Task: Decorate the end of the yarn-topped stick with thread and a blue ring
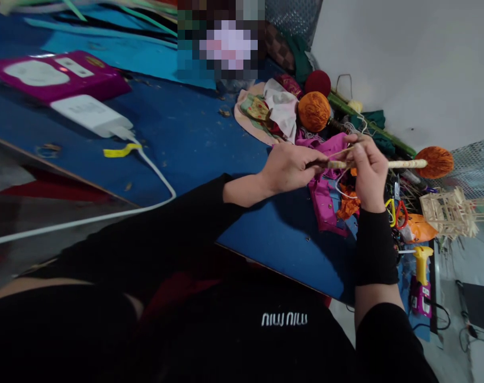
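My left hand (pixel 290 167) is closed, its fingertips pinching the near end of a pale stick (pixel 406 164) over the blue table. The stick passes behind my right hand (pixel 368 166) toward an orange fabric-covered ball (pixel 436 162); whether the two are joined I cannot tell. A thin strip (pixel 343 152) stretches between both sets of fingertips, and my right fingers are bent and pinched on its far end. Under my hands lies pink cloth (pixel 329 205), with a crumpled orange piece (pixel 348 203) and a white cord beside it.
Scissors (pixel 401 214), a yellow glue gun (pixel 423 260) and a small stick-built tower (pixel 449 213) are at the right. Another orange ball (pixel 314 111) sits near fabric scraps. A purple power strip (pixel 82 74) with a white charger (pixel 92 114) lies left, its cable trailing off the table.
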Available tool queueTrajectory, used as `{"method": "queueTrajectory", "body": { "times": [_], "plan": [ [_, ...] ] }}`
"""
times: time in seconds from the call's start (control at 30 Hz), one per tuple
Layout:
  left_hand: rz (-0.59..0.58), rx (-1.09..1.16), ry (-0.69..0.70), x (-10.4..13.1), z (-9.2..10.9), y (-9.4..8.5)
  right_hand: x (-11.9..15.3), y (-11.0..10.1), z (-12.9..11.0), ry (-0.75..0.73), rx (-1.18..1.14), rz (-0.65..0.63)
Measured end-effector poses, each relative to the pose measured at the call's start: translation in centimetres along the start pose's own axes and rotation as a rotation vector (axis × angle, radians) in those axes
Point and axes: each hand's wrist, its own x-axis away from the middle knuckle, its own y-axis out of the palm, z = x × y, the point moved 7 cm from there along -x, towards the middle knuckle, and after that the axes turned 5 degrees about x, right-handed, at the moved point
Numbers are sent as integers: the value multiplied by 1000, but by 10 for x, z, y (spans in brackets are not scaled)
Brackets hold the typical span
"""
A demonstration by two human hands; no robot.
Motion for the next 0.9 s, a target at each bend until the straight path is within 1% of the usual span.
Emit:
{"method": "queueTrajectory", "body": {
  "times": [0.07,0.13,0.17,0.23,0.27,0.33,0.43,0.5,0.57,0.6,0.67,0.73,0.8,0.83,0.9],
  "plan": [
    [-9,78,-74,-1,-4,-3,-1,-24,4,102,-126,12],
    [-11,155,-143,-3,-9,-6,1,-51,6,208,-189,-40],
    [-4,187,-167,-3,-11,-8,3,-68,5,236,-185,-53],
    [9,232,-194,-5,-14,-13,10,-109,4,260,-132,-9],
    [14,246,-199,-6,-15,-16,14,-131,6,273,-100,49],
    [10,268,-211,-9,-17,-20,23,-175,11,281,-43,207],
    [-11,308,-231,-12,-18,-24,38,-229,22,263,34,518],
    [-40,325,-243,-14,-17,-25,49,-256,29,243,106,763],
    [-77,333,-249,-14,-17,-26,59,-274,35,245,202,986],
    [-99,337,-249,-15,-16,-25,63,-280,38,257,244,1064],
    [-133,346,-246,-15,-16,-26,65,-288,44,265,298,1156],
    [-163,361,-249,-15,-16,-26,63,-296,50,237,333,1205],
    [-186,406,-263,-15,-18,-24,62,-304,59,218,367,1221],
    [-196,448,-279,-15,-18,-23,60,-307,66,225,386,1205],
    [-214,567,-334,-14,-20,-18,56,-309,82,268,430,1112]
  ]
}}
